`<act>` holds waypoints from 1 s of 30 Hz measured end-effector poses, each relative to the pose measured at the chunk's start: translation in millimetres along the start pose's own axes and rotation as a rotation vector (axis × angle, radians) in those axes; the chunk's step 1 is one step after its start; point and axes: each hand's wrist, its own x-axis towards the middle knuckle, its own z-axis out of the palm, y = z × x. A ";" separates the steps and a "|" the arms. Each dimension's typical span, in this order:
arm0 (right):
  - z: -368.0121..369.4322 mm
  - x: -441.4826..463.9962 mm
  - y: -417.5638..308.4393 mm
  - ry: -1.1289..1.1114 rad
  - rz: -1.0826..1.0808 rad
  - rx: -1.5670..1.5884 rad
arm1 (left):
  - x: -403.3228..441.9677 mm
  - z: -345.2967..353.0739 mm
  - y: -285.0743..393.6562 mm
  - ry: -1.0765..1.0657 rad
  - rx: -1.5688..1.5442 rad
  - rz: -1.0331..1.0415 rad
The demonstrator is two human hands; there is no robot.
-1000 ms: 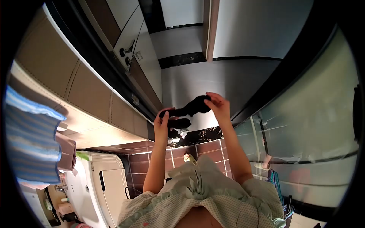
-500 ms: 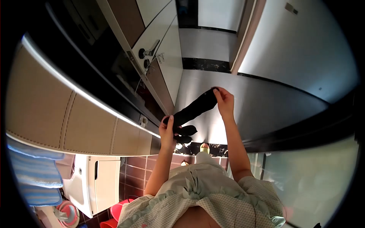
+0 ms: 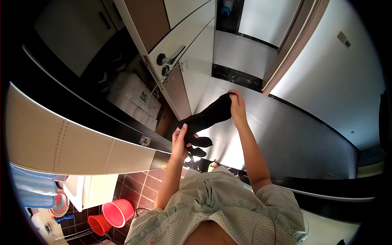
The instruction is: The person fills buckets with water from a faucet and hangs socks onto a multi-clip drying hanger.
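Note:
A black cloth item (image 3: 212,113), which looks like a sock, is stretched between my two hands in the head view. My left hand (image 3: 179,141) pinches its lower left end, thumb on top. More black cloth (image 3: 200,142) hangs from the same hand in two rounded ends below. My right hand (image 3: 237,107) grips the upper right end between thumb and fingers. Both hands are in front of my body, above the grey floor near the doorway.
An open door (image 3: 192,61) with a handle and keys stands ahead on the left. Red buckets (image 3: 118,213) sit on the tiled floor at lower left, near a white cabinet (image 3: 98,191) and a blue striped towel (image 3: 34,185). A black threshold crosses below my hands.
The view has turned and moved toward the doorway, bringing the buckets into sight. The black cloth, bunched earlier, is now stretched out longer between my hands; both keep hold of it.

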 end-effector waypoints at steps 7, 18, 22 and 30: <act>24.0 9.6 1.2 0.168 -0.102 0.100 | 13.2 -8.7 10.2 -0.005 -0.063 0.069; 38.0 26.0 37.7 0.169 -0.029 0.013 | 17.4 -29.8 30.5 -0.143 0.095 0.028; 46.1 45.4 41.6 0.112 -0.019 -0.001 | 30.2 -32.2 29.3 -0.079 0.150 0.083; 77.1 112.3 75.6 -0.204 0.003 -0.097 | 60.1 -13.6 44.3 0.013 0.160 0.173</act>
